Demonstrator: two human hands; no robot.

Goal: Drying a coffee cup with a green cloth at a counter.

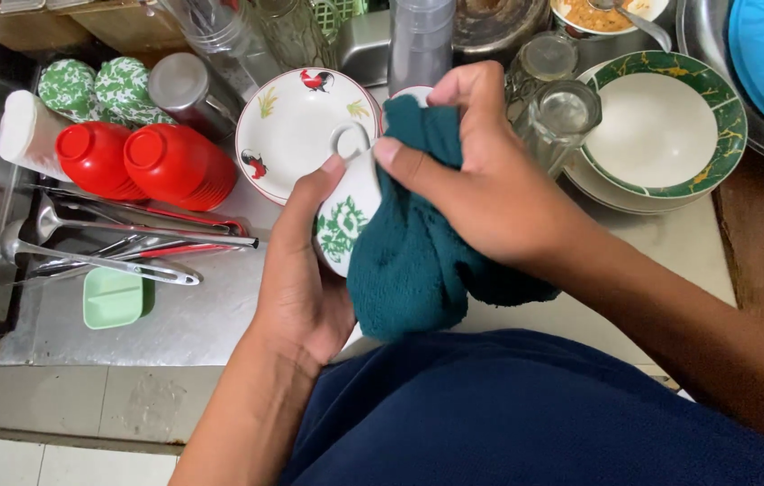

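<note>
Cup (346, 216) held above the surface (184, 315), gripped by the left hand (301, 270). Right hand (481, 189) pinches a green cloth (409, 261) against its rim. Wiping appears under way, not finished. Plates (656, 135) and glasses (562, 117) stand behind.

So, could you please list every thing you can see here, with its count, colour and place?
mug: 1, white with green flowers, in left hand
cloth: 1, dark teal, pressed on mug by right hand
rooster plate: 1, white, behind mug
red cups: 2 stacks, lying on their sides, left
patterned cups: 2, green and white, far left
utensils: several, metal, on drainboard
small dish: 1, pale green, below utensils
glasses: 2, clear, right of cloth
green-rimmed bowl: 1, white inside, right
left hand: holds mug
right hand: grips cloth
</note>
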